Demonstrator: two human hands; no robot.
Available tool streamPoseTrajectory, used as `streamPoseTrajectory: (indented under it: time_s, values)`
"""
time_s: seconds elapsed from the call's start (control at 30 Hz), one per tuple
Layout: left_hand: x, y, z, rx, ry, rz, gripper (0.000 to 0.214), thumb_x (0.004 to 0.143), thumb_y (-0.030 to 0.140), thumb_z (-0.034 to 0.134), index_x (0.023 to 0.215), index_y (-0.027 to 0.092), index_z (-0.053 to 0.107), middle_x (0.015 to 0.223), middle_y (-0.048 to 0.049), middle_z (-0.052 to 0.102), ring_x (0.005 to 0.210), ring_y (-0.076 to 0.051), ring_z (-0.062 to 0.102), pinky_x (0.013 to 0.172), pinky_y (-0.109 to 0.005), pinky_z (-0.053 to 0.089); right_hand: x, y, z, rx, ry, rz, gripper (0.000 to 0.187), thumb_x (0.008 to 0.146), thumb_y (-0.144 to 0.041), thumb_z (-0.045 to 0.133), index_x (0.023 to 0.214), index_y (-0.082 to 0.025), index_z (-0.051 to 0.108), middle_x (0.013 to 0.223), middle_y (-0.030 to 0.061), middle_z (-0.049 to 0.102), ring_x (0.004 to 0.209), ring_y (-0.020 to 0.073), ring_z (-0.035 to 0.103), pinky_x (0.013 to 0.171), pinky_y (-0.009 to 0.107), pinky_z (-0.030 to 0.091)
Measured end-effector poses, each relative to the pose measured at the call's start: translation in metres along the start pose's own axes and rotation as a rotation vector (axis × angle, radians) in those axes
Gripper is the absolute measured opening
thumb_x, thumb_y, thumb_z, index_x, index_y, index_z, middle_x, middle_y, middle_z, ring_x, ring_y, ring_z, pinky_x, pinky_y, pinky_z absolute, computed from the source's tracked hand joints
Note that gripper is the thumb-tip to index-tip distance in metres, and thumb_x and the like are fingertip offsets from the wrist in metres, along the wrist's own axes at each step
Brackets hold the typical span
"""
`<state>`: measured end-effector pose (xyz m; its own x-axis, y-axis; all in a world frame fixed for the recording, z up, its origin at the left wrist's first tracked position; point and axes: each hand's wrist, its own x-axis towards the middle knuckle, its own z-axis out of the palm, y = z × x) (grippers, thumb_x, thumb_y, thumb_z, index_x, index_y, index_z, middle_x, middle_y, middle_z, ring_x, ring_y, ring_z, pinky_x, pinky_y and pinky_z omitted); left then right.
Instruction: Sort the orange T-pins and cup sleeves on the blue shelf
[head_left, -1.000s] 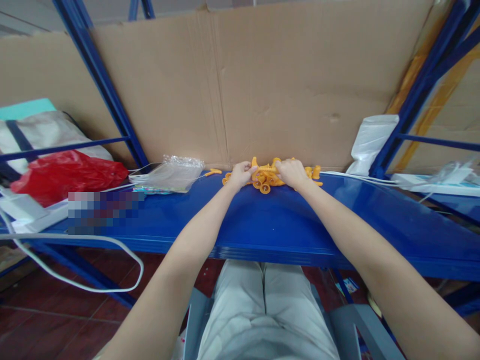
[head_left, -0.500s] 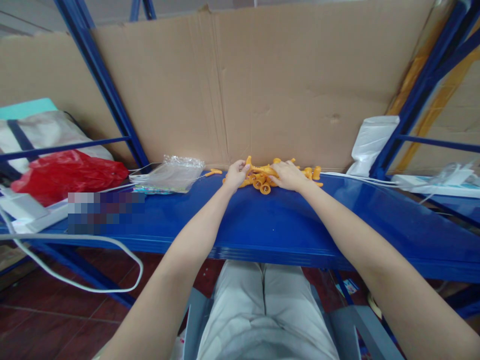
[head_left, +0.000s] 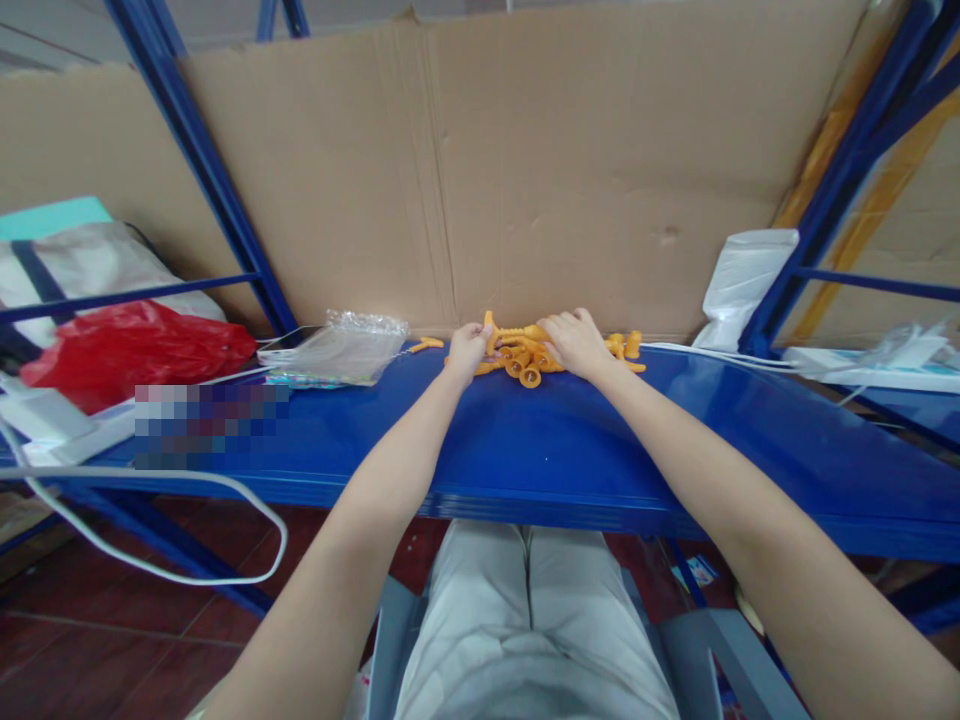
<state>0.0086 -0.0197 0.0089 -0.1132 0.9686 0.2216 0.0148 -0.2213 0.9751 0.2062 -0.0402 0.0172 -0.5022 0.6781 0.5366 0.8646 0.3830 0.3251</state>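
Observation:
At the back of the blue shelf, my left hand (head_left: pixel 468 352) is closed on the left end of an orange plastic piece (head_left: pixel 514 331) with a ribbed shaft and a crosswise tip. My right hand (head_left: pixel 579 343) is closed around the wider right end of the same piece, its fingertips partly hidden. Beneath it lies a pile of orange plastic parts (head_left: pixel 530 378), several with round hollow cup-like ends facing me. More orange parts (head_left: pixel 633 345) lie just right of my right hand. A small orange hooked part (head_left: pixel 427 345) rests apart, left of my left hand.
Clear plastic bags (head_left: pixel 352 350) lie to the left, near a red plastic bag (head_left: pixel 142 350) and a white power strip (head_left: pixel 82 440). Cardboard (head_left: pixel 555 170) walls off the back. A white padded packet (head_left: pixel 746 285) leans by the right blue post. A white cable (head_left: pixel 281 540) loops over the front-left edge.
The ribbed orange piece has risen slightly off the pile and shifted left, its shaft now showing between my hands. My right hand has moved up a little and its grip has turned.

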Motion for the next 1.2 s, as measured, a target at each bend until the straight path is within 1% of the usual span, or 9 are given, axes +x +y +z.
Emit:
streamPoseTrajectory:
  time_s: [0.1,0.27,0.4,0.5,0.6,0.73,0.87,0.97,1.2]
  values:
    - [0.004,0.001,-0.008,-0.048,0.083,-0.048,0.024,0.098,0.032,0.056,0.079,0.018,0.052,0.059,0.0034,0.059,0.039,-0.006,0.051,0.047,-0.018,0.048,-0.003,0.007,0.002,-0.012,0.018,0.045,0.04,0.095,-0.015,0.036,0.125,-0.009,0.061,0.114,0.0209,0.07,0.107,0.0323,0.056,0.093,0.042,0.029]
    - [0.012,0.0,-0.022,-0.098,0.196,-0.097,0.021,0.1,0.03,0.05,0.083,0.018,0.053,0.06,0.0027,0.058,0.038,-0.008,0.051,0.049,-0.022,0.05,-0.011,0.021,0.006,0.001,-0.022,0.15,0.039,0.094,-0.019,0.041,0.125,-0.008,0.062,0.115,0.0227,0.069,0.11,0.0348,0.056,0.093,0.044,0.031]
    - [0.011,-0.001,-0.019,-0.09,0.166,-0.082,0.023,0.098,0.037,0.054,0.083,0.019,0.053,0.06,0.0028,0.058,0.038,-0.008,0.051,0.047,-0.021,0.047,-0.014,0.026,0.008,0.014,-0.025,0.193,0.04,0.093,-0.021,0.041,0.124,-0.008,0.063,0.116,0.0224,0.069,0.111,0.0351,0.057,0.094,0.045,0.033]
    - [0.008,0.0,-0.015,-0.078,0.141,-0.073,0.024,0.096,0.036,0.058,0.08,0.019,0.052,0.063,0.0019,0.059,0.039,-0.008,0.051,0.05,-0.024,0.049,-0.014,0.028,0.008,0.021,0.008,0.219,0.04,0.093,-0.023,0.04,0.123,-0.008,0.063,0.117,0.0224,0.069,0.111,0.0349,0.056,0.095,0.046,0.034]
    - [0.006,0.001,-0.014,-0.078,0.14,-0.078,0.025,0.097,0.034,0.056,0.078,0.02,0.049,0.063,0.0024,0.059,0.04,-0.008,0.05,0.051,-0.023,0.048,-0.014,0.03,0.009,0.059,0.082,0.289,0.039,0.093,-0.027,0.041,0.121,-0.01,0.063,0.119,0.0227,0.066,0.112,0.0352,0.055,0.095,0.047,0.035]
    - [0.008,0.002,-0.015,-0.069,0.116,-0.074,0.03,0.096,0.041,0.059,0.077,0.02,0.047,0.062,0.0038,0.057,0.04,-0.006,0.05,0.049,-0.02,0.044,-0.014,0.041,0.015,0.139,0.217,0.419,0.035,0.092,-0.031,0.044,0.116,-0.014,0.063,0.118,0.0222,0.064,0.111,0.0361,0.054,0.091,0.047,0.039]
    - [0.009,0.0,-0.015,-0.058,0.122,-0.067,0.03,0.096,0.045,0.058,0.082,0.019,0.052,0.065,0.0017,0.059,0.04,-0.008,0.051,0.05,-0.024,0.047,-0.013,0.062,0.026,0.186,0.384,0.589,0.034,0.091,-0.034,0.044,0.112,-0.016,0.063,0.113,0.0209,0.062,0.108,0.0344,0.055,0.087,0.045,0.043]
    - [0.009,-0.001,-0.015,-0.047,0.127,-0.06,0.031,0.096,0.048,0.057,0.085,0.019,0.055,0.066,0.001,0.06,0.04,-0.009,0.052,0.049,-0.025,0.048,-0.016,0.08,0.033,0.157,0.487,0.723,0.035,0.091,-0.034,0.042,0.112,-0.017,0.064,0.111,0.0187,0.06,0.107,0.0324,0.055,0.086,0.044,0.044]
    - [0.007,0.002,-0.014,-0.051,0.145,-0.084,0.028,0.095,0.045,0.059,0.089,0.019,0.056,0.062,0.0022,0.06,0.037,-0.007,0.051,0.045,-0.021,0.047,-0.041,0.121,0.049,0.117,0.554,1.036,0.037,0.088,-0.032,0.044,0.11,-0.012,0.066,0.112,0.0219,0.056,0.109,0.0354,0.054,0.088,0.048,0.045]
